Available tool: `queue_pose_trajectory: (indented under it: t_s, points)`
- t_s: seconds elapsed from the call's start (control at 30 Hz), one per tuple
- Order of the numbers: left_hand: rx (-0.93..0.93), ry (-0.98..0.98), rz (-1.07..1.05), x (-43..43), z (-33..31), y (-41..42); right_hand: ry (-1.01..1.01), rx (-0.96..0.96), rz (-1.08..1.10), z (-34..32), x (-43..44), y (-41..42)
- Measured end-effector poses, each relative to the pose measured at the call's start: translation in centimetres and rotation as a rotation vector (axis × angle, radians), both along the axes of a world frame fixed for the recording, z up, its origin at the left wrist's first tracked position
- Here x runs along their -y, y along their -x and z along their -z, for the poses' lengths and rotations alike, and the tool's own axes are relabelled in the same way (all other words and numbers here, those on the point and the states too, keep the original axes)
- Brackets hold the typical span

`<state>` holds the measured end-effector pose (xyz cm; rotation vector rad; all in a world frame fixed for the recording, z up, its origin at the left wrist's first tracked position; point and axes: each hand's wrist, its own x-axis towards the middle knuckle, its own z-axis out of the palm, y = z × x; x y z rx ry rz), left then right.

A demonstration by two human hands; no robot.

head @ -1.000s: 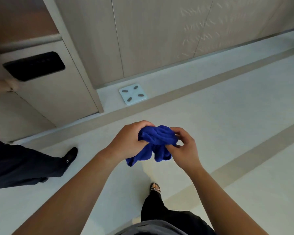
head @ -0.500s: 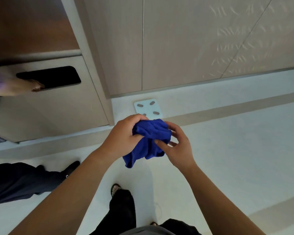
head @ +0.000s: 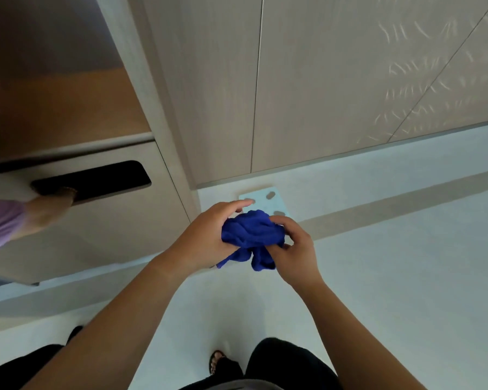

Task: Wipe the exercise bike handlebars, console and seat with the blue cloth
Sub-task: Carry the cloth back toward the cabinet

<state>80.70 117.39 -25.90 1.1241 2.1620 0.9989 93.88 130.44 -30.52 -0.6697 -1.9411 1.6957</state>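
Blue cloth [head: 251, 235] bunched between both your hands at chest front, above the floor [head: 392, 291]. Left hand [head: 206, 235] clasps the wad from the left, fingers over its top. Right hand [head: 295, 249] pinches the right side and a hanging fold; loose tails droop below, nearer your right. Cloth has no clear long axis while wadded. Exercise bike not in view, so you cannot tell which way it lies. Ahead: wood-panel wall [head: 321, 94], pale scale [head: 268, 198] on the floor at its foot. Another person's arm [head: 40, 212] at far left.
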Motion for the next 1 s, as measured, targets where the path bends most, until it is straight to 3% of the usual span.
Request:
queue_pose_trajectory:
  t_s: [0.13,0.4,0.53,0.77,1.0]
  points:
    - [0.025,0.038,0.028,-1.3,0.4,3.9,-0.014,0.005,-0.011,0.0,-1.4,4.5]
    - [-0.077,0.043,-0.106,-5.1,-0.1,11.8,-0.014,0.039,-0.106,-0.7,-6.0,13.6]
    - [-0.139,-0.047,-0.173,-5.7,-0.4,15.1,0.012,0.023,-0.155,-0.7,-7.2,17.7]
    - [-0.175,-0.073,-0.32,-4.9,0.1,19.7,-0.131,-0.008,-0.195,-0.6,-7.5,22.4]
    - [-0.18,-0.105,-0.35,-2.8,-0.2,24.2,-0.113,-0.042,-0.182,-1.3,-4.7,26.9]
